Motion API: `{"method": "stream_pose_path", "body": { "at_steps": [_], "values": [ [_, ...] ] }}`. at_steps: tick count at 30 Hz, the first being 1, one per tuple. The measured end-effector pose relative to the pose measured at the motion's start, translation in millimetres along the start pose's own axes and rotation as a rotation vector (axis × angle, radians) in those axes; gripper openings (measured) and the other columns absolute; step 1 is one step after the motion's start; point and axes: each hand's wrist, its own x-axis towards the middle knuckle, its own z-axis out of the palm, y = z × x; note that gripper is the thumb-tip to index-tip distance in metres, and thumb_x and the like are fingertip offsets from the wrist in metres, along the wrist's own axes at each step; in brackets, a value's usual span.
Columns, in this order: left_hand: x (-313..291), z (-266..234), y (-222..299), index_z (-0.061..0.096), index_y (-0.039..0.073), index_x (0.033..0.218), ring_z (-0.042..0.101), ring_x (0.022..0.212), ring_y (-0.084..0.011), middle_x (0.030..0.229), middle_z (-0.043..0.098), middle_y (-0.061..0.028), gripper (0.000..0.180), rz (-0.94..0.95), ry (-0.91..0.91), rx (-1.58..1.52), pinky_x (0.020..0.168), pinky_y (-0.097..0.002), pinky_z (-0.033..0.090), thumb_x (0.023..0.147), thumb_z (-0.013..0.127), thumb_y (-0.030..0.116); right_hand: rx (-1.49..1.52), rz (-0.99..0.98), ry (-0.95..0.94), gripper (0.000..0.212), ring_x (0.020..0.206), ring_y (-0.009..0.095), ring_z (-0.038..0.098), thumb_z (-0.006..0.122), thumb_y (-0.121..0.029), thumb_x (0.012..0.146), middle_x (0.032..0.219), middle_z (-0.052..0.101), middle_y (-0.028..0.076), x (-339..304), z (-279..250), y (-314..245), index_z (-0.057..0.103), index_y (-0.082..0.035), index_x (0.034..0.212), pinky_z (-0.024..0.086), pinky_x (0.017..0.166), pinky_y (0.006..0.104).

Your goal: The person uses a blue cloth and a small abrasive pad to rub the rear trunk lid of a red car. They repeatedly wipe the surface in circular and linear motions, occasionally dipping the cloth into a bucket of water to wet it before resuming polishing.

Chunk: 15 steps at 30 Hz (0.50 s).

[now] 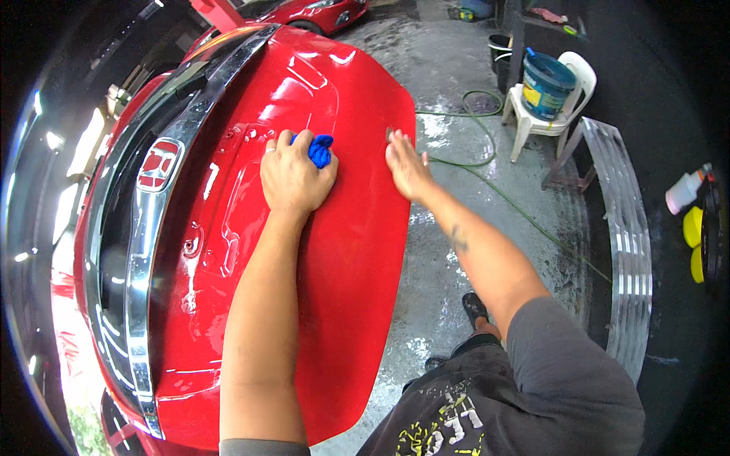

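Note:
A glossy red car panel [346, 251] stretches out in front of me, with a chrome trim strip [142, 304] and a red-and-silver emblem [160, 165] along its left side. My left hand [295, 173] is closed around a bunched blue cloth [321, 151] and rests over the middle of the panel. Part of the cloth is hidden under the fingers. Near the panel's right edge is my right hand [408, 165], its fingers stretched out and no cloth in it. A small dark spot shows at its fingertips; I cannot tell what it is.
A green hose [502, 194] winds over the wet grey floor [456, 64]. To the right, a white plastic chair [582, 80] carries a blue bucket [547, 87], and a long silver slatted piece [627, 243] stands by the dark wall. A spray bottle [684, 190] hangs there. Another red car [323, 14] stands behind.

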Motion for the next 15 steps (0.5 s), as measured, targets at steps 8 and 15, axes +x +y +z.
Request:
{"method": "stream_pose_path", "body": {
  "at_steps": [8, 15],
  "values": [
    [3, 17, -25, 0.073, 0.006, 0.116, 0.068, 0.109, -0.0462, 0.116, 0.068, -0.0234, 0.044, -0.045, -0.011, 0.073, 0.093, -0.0576, 0.057, 0.089, 0.084, 0.039, 0.117, -0.486, -0.064, 0.075, 0.174, 0.045, 0.01, 0.043, -0.042, 0.119, 0.186, 0.015, 0.028, -195, 59, -33, 0.022, 0.002, 0.177, 0.006, 0.136, 0.0699],
    [33, 28, 5, 0.074, 0.005, 0.105, 0.067, 0.103, -0.0442, 0.108, 0.068, -0.021, 0.035, -0.01, -0.005, -0.001, 0.089, -0.0564, 0.056, 0.088, 0.084, 0.034, 0.146, -0.195, 0.103, 0.072, 0.172, 0.045, 0.016, 0.027, -0.048, 0.123, 0.184, 0.021, 0.029, 68, -2, 4, 0.023, -0.001, 0.177, 0.014, 0.139, 0.059]
  ]
}}
